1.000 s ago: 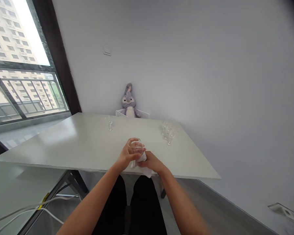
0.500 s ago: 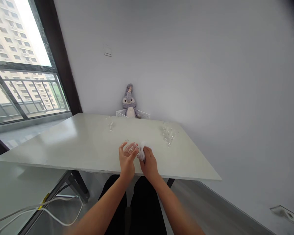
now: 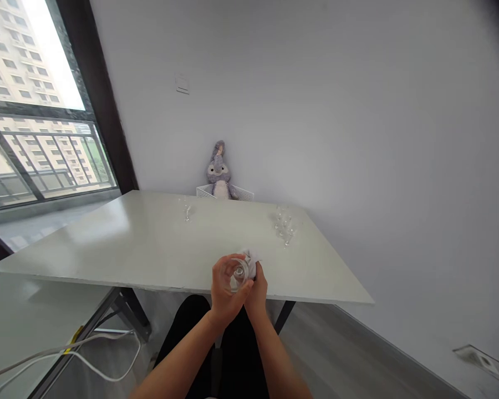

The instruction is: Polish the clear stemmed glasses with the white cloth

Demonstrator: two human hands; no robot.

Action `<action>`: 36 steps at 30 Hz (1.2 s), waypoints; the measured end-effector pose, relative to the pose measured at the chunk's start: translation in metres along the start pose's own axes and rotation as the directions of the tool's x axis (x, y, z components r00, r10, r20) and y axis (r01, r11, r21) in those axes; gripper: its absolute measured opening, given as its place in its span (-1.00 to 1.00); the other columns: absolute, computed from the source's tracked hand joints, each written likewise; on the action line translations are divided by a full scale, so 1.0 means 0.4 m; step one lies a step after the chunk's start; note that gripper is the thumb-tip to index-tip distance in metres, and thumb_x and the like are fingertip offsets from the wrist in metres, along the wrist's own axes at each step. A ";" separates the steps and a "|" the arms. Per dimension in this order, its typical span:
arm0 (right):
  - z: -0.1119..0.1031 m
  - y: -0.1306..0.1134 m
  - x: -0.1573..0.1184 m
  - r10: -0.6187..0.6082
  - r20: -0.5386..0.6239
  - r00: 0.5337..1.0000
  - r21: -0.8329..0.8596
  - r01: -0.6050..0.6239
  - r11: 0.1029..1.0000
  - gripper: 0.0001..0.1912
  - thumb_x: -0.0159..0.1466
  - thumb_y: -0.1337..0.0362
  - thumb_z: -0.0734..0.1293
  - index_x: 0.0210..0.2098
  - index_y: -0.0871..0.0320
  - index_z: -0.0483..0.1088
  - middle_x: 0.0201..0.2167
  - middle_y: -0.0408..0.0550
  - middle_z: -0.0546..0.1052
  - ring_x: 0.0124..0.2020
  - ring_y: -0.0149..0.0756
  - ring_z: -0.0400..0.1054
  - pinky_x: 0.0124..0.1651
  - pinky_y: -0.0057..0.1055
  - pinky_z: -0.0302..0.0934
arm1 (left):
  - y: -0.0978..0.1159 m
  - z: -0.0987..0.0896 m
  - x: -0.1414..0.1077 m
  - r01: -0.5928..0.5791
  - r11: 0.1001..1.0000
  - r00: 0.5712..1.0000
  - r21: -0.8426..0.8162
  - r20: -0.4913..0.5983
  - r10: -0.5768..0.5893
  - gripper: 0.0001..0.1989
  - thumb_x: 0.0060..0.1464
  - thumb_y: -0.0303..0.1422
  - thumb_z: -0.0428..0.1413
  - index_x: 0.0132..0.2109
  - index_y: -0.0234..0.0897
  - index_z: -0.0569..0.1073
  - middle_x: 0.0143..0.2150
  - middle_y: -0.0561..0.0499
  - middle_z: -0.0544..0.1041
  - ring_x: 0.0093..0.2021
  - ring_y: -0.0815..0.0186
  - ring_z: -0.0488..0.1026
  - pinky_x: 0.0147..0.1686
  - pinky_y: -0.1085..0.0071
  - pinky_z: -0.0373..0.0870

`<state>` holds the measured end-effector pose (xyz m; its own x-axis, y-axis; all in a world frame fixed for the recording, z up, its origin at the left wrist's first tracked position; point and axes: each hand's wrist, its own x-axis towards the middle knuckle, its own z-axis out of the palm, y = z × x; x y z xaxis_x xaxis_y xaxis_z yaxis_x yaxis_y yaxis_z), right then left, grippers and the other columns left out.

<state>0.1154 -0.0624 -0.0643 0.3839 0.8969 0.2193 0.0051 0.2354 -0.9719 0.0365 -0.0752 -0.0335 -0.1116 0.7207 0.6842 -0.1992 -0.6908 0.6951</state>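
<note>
A clear stemmed glass (image 3: 234,275) is in my left hand (image 3: 225,293), its round mouth turned up toward the camera and my fingers wrapped round the bowl. Close beside it, my right hand (image 3: 256,288) is closed on a white cloth (image 3: 250,262), which is bunched against the far side of the glass. Both hands are over the near edge of the pale table (image 3: 162,249). Several clear glasses (image 3: 285,224) stand grouped at the right of the tabletop. Another clear glass (image 3: 187,211) is farther back, left of centre.
Behind the table's far edge, a grey plush toy (image 3: 219,173) sits in a white basket (image 3: 244,194) against the wall. A lower surface (image 3: 33,321) with white cables (image 3: 108,379) is at the lower left, beneath a window.
My left hand has turned the glass so its mouth faces the camera. My right hand and the cloth have come in against it, slightly lower and closer together.
</note>
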 end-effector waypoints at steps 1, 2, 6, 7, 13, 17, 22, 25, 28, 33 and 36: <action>-0.003 0.001 0.002 0.021 -0.004 1.000 0.020 -0.021 1.000 -0.70 -0.02 0.36 0.29 -0.25 0.08 0.37 -0.32 -0.08 0.47 -0.27 -0.21 0.31 -0.25 -0.37 0.17 | 0.000 0.001 0.001 -0.011 1.000 1.000 0.008 0.026 0.010 -0.45 -0.13 -0.45 0.17 0.01 -0.15 0.14 -0.05 -0.13 0.36 -0.03 0.16 0.36 -0.05 0.13 0.30; -0.006 0.003 0.003 0.037 -0.003 0.999 0.037 -0.037 0.999 -0.70 -0.03 0.37 0.29 -0.26 0.09 0.38 -0.34 -0.09 0.48 -0.30 -0.23 0.31 -0.27 -0.39 0.17 | 0.000 0.001 0.002 -0.015 1.000 0.999 0.013 0.051 0.014 -0.46 -0.13 -0.45 0.17 0.01 -0.16 0.16 -0.05 -0.13 0.36 -0.04 0.16 0.36 -0.05 0.14 0.30; -0.014 0.019 0.007 0.104 0.104 0.989 0.186 -0.122 0.975 -0.70 -0.03 0.39 0.28 -0.26 0.13 0.38 -0.43 -0.13 0.48 -0.42 -0.31 0.30 -0.36 -0.42 0.18 | -0.002 -0.002 0.007 0.019 1.000 0.997 -0.008 0.072 -0.018 -0.47 -0.12 -0.46 0.16 0.01 -0.18 0.15 -0.06 -0.14 0.35 -0.04 0.16 0.36 -0.05 0.15 0.30; -0.015 0.023 0.006 0.125 0.150 0.981 0.233 -0.158 0.959 -0.72 -0.03 0.38 0.28 -0.27 0.13 0.37 -0.44 -0.14 0.48 -0.44 -0.32 0.30 -0.37 -0.42 0.18 | -0.003 -0.004 0.007 0.043 0.999 0.998 -0.011 0.056 -0.042 -0.46 -0.11 -0.45 0.16 0.02 -0.18 0.14 -0.06 -0.14 0.34 -0.03 0.17 0.35 -0.04 0.14 0.29; -0.060 0.032 -0.002 0.228 0.463 0.856 0.202 -0.353 0.914 -0.73 -0.01 0.25 0.37 -0.29 0.19 0.38 -0.45 -0.08 0.49 -0.47 -0.28 0.35 -0.38 -0.38 0.19 | -0.022 -0.020 -0.005 0.206 0.978 0.977 -0.026 -0.048 -0.207 -0.44 -0.08 -0.38 0.15 0.05 -0.17 0.09 -0.06 -0.11 0.30 -0.03 0.20 0.35 0.01 0.12 0.26; -0.115 0.008 0.001 0.296 0.376 0.878 0.045 -0.336 0.941 -0.71 0.01 0.17 0.37 -0.31 0.19 0.36 -0.56 -0.09 0.47 -0.58 -0.25 0.35 -0.50 -0.38 0.16 | -0.040 -0.028 -0.005 0.206 0.975 0.978 0.086 -0.046 -0.203 -0.45 -0.05 -0.38 0.12 0.07 -0.16 0.06 -0.08 -0.09 0.30 -0.04 0.23 0.35 0.00 0.16 0.27; -0.112 -0.078 -0.003 -0.022 0.248 0.968 -0.082 0.043 0.996 -0.69 0.13 0.07 0.24 -0.25 0.17 0.35 -0.28 0.03 0.49 -0.25 -0.20 0.36 -0.20 -0.33 0.20 | -0.065 -0.030 -0.005 0.044 0.890 0.997 0.454 0.034 -0.067 -0.47 -0.05 -0.42 0.09 0.08 -0.20 0.09 -0.07 -0.12 0.32 -0.06 0.23 0.35 -0.07 0.19 0.30; -0.070 -0.123 0.015 -0.197 0.326 0.925 -0.237 0.281 0.930 -0.68 0.20 0.09 0.17 -0.17 0.17 0.32 -0.17 0.04 0.44 -0.13 -0.22 0.30 -0.10 -0.35 0.14 | -0.071 -0.034 -0.007 -0.102 0.851 0.983 0.515 0.183 0.008 -0.47 -0.06 -0.49 0.04 0.09 -0.21 0.10 -0.03 -0.15 0.29 -0.05 0.22 0.33 -0.11 0.21 0.31; -0.029 -0.137 0.077 -0.178 0.356 0.917 -0.449 0.335 0.829 -0.68 0.23 0.10 0.12 -0.18 0.18 0.31 -0.32 0.02 0.46 -0.29 -0.25 0.33 -0.23 -0.38 0.15 | -0.076 -0.046 -0.003 -0.070 0.833 0.972 0.549 0.225 -0.067 -0.42 -0.13 -0.55 0.03 0.09 -0.20 0.11 -0.03 -0.14 0.30 -0.05 0.22 0.33 -0.11 0.22 0.31; -0.011 -0.126 0.207 -0.123 0.355 0.927 -0.578 0.321 0.750 -0.68 0.21 0.11 0.13 -0.24 0.21 0.32 -0.44 -0.03 0.45 -0.42 -0.29 0.29 -0.36 -0.43 0.09 | -0.088 -0.085 0.014 0.163 0.865 0.968 0.475 0.090 -0.232 -0.41 -0.14 -0.47 0.11 0.06 -0.19 0.11 -0.14 -0.06 0.39 -0.11 0.27 0.39 -0.09 0.23 0.30; -0.022 -0.140 0.230 -0.156 0.501 0.851 -0.386 0.382 0.840 -0.66 0.23 0.09 0.10 -0.26 0.22 0.32 -0.42 -0.08 0.43 -0.41 -0.33 0.27 -0.37 -0.46 0.09 | -0.086 -0.104 0.024 0.259 0.871 0.950 0.417 0.052 -0.307 -0.39 -0.14 -0.42 0.13 0.07 -0.19 0.09 -0.13 -0.06 0.40 -0.14 0.28 0.41 -0.14 0.27 0.33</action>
<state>0.1587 0.0037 0.0095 -0.1365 0.9142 0.3816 0.5075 0.3954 -0.7656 0.0019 -0.0422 -0.0602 0.0057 0.8940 0.4480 0.2030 -0.4397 0.8749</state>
